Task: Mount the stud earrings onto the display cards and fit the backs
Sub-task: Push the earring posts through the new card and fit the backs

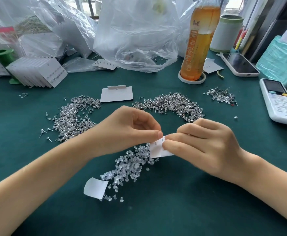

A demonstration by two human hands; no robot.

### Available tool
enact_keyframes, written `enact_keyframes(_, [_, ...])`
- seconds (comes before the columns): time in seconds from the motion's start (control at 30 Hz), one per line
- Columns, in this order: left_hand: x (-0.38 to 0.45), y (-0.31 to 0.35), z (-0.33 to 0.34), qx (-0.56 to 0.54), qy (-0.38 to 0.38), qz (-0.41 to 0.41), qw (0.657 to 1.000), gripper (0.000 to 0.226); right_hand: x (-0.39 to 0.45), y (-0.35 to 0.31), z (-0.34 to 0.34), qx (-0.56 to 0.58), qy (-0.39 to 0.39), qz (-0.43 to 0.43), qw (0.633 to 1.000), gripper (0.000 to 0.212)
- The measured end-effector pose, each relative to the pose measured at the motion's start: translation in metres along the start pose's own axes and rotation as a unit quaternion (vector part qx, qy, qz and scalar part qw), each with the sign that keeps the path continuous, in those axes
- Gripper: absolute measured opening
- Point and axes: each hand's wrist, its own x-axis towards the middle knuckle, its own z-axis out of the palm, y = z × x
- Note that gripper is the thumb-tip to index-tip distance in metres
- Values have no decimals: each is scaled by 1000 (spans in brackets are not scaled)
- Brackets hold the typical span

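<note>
1. Currently mid-mount: small white display card [159,149] held above the green table [156,210], directly over the heap of clear backs [130,166].
2. Right hand [205,147]: thumb and forefinger pinched on the card's right edge, remaining fingers curled; card held, not resting on the table.
3. Left hand [130,132]: fingertips closed narrow at the card's top left corner, apparently on a stud or a back; too small to tell which.
4. At least one thin post [156,142] visible against the card face near the left fingertips, lying roughly left-right in view. Head end hidden; pointing direction uncertain.
5. Card orientation: long axis apparently running left-right, lower edge tipped toward the camera; most of the card covered by the right fingers.
6. Technique note (judgement): support card close to the hole with the right thumb so it does not buckle; keep post square to the card face; press back straight along the post axis until seated.
7. Supplies: loose stud earrings [76,116] in a heap left of the hands, second heap [171,104] beyond; blank card [116,94] between the heaps; finished cards [39,72] stacked far left.
8. Risk (judgement): pinched part easily dropped into the heap below.
</note>
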Motion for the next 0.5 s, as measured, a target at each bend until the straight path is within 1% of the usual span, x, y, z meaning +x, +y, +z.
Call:
enact_keyframes(0.17, [-2, -1, 1, 11, -4, 8, 1000, 3, -1, -2, 1, -4, 4, 5, 1000, 23])
enact_keyframes(0.33, [-1, -2, 3, 9, 2, 16, 1000, 2, -1, -3, 1, -17, 5, 12, 1000, 23])
enact_keyframes(0.5, [-2, -3, 4, 0, 8, 18, 1000, 3, -1, -2, 0, -22, -5, 3, 1000, 11])
